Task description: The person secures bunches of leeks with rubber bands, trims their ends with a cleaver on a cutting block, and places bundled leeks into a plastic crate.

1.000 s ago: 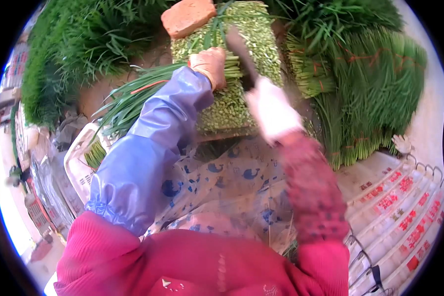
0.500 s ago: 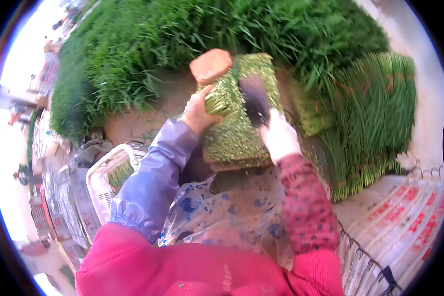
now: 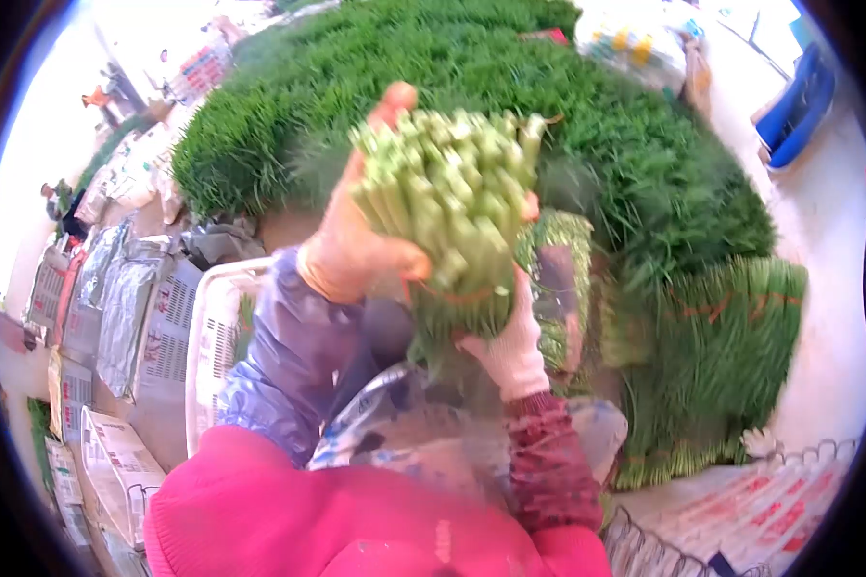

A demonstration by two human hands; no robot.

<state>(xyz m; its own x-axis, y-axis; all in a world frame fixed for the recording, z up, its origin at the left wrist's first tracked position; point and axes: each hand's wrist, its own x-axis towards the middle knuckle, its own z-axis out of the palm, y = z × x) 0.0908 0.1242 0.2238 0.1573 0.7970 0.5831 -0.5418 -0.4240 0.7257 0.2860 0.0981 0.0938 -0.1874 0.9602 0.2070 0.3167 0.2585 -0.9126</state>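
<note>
A thick bunch of green chives [image 3: 452,192] is raised close to the camera, its pale cut ends facing me. My left hand [image 3: 351,240] is wrapped round its left side, thumb across the front. Lower down on the right, my right hand [image 3: 510,351], in a whitish glove, grips the bunch near an orange band [image 3: 467,293]. Behind it, a knife [image 3: 556,274] with a dark blade lies on the block strewn with chopped green bits [image 3: 573,231]. The bunch and my hands hide part of that block.
A large heap of loose green leaves [image 3: 404,58] spreads across the back. Tied bundles [image 3: 731,356] are stacked at right. A white plastic basket [image 3: 202,356] stands at left, and a blue shoe [image 3: 799,106] is at upper right.
My right hand has let go of the knife, which now lies on the block, and has taken hold of the bunch. The chives have come up off the block towards the camera.
</note>
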